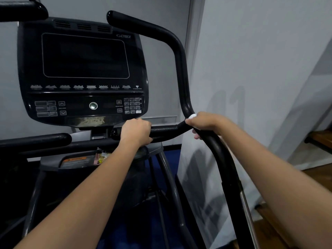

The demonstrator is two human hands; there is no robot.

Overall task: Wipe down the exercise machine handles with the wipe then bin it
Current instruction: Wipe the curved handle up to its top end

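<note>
The black right moving handle (179, 56) of the exercise machine curves up from lower right to the top centre. My right hand (206, 123) is wrapped around its bend, pressing a white wipe (193, 116) against the bar; only small bits of the wipe show above and below my fingers. My left hand (136, 131) grips the short horizontal fixed handle (165, 130) just below the console. The left fixed handle (36, 139) and the upper left moving handle (19, 11) are untouched.
The dark console (84, 69) with screen and buttons stands straight ahead. A grey wall (260, 69) runs close on the right, with wooden floor (269, 230) below it. Blue flooring (170, 159) shows under the machine frame. No bin is in view.
</note>
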